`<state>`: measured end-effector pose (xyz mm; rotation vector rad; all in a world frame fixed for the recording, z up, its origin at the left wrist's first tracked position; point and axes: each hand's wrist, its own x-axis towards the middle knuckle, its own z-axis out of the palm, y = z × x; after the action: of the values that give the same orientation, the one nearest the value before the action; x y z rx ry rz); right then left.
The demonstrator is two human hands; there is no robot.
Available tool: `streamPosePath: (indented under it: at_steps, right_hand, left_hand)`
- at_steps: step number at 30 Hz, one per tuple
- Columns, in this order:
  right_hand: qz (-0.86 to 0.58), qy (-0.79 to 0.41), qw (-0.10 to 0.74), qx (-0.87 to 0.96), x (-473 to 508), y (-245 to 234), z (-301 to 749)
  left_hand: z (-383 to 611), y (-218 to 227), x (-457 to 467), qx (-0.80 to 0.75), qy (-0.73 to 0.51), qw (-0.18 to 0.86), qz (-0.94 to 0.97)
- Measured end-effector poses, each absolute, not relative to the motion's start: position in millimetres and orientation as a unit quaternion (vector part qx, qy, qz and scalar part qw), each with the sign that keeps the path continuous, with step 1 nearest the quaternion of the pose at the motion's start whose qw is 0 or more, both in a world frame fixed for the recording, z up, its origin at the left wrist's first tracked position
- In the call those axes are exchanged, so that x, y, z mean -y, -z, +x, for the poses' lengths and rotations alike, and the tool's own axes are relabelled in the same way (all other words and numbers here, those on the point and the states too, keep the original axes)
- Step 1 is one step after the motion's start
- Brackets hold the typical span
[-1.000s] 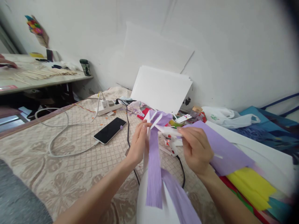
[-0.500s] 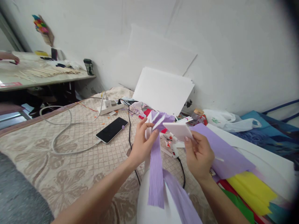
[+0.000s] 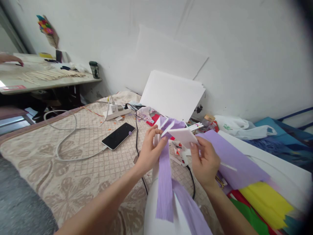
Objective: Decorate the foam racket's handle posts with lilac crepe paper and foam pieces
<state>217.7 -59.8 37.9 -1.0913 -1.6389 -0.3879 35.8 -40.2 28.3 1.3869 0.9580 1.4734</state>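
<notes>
My left hand (image 3: 153, 147) grips the narrow upper part of a white form wrapped with purple crepe paper. A purple crepe paper strip (image 3: 165, 186) hangs down from there over the form's wide, rounded white body (image 3: 153, 209). Thin white slats (image 3: 168, 128) stick up at its top, close to my left fingers. Between thumb and fingers, my right hand (image 3: 205, 160) pinches a flat white foam board piece (image 3: 182, 135). The board's left edge is near the slats; whether they touch I cannot tell. Just below the board lies a white glue gun (image 3: 183, 157) with a red light on.
A phone (image 3: 118, 136) on its charging cable and a power strip (image 3: 117, 113) lie on the left. White sheets (image 3: 172, 93) lean on the wall. Purple paper (image 3: 234, 160) and yellow paper (image 3: 265, 202) lie right. A co-worker's hand (image 3: 12, 59) is over the far table.
My right hand has moved slightly left, bringing the foam board piece closer to the slats. My left hand keeps its grip. The whole view has shifted a little.
</notes>
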Motion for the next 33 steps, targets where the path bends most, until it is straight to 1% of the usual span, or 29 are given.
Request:
streamPosePath:
  at_steps: [3,5,8,14,19,26,33]
  right_hand:
    - [-0.458,0.099,0.593,0.655,63.0,-30.3,217.6]
    - [-0.464,0.072,0.604,0.643,65.6,-24.4,219.6]
    - [-0.478,0.077,0.575,0.660,68.2,-19.0,223.6]
    - [-0.472,0.143,0.527,0.692,66.7,-27.2,223.5]
    - [-0.469,0.166,0.518,0.696,66.9,-35.5,218.2]
    - [-0.513,0.120,0.520,0.672,72.1,-36.4,215.7]
    - [-0.480,0.138,0.510,0.700,75.9,-40.2,217.1]
  left_hand:
    - [35.7,-27.8,40.2,-0.382,-0.593,0.442,0.553]
    - [35.5,-28.4,40.7,-0.383,-0.590,0.445,0.553]
    - [35.3,-29.0,41.2,-0.382,-0.593,0.445,0.551]
    - [36.0,-27.1,40.1,-0.380,-0.588,0.446,0.557]
    - [35.2,-27.2,40.8,-0.387,-0.582,0.444,0.560]
    - [34.5,-25.8,40.7,-0.386,-0.579,0.424,0.579]
    - [35.4,-24.4,40.9,-0.379,-0.585,0.441,0.565]
